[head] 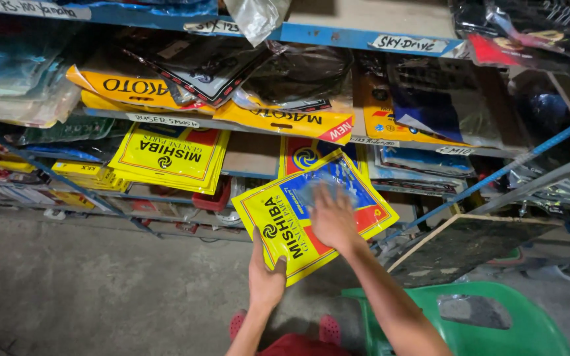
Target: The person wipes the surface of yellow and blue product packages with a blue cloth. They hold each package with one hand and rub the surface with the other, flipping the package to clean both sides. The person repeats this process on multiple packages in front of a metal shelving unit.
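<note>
a flat yellow packet (285, 221) with a blue and red panel is held out in front of the shelves, tilted so that its far corner points up and to the right. the left hand (265, 280) is closed on the packet's near lower edge, the thumb laid over the front face and the fingers hidden behind it, with the forearm rising from the bottom of the view. the right hand (333, 221) is laid open and flat on the packet's front, fingers spread and pointing away toward the clear window in the blue panel; it is pressed on the surface rather than closed around anything, and its forearm runs down to the right. just beyond the fingertips of the right hand, a red and yellow packet (301, 155) is seen standing on the shelf, partly covered by the held one. up and to the left of both hands, a stack of yellow packets (169, 158) is hung over a shelf edge. higher up, further yellow bags (285, 118) and dark plastic-wrapped goods (298, 69) are crammed on the blue-edged shelf (338, 36). to the right of the right hand, a slanted blue bar (496, 175) is crossed over the racks. below the right forearm, a green plastic chair (496, 329) is seen, and under the left wrist a pair of red sandals (328, 328) on the grey concrete floor (100, 290).
</note>
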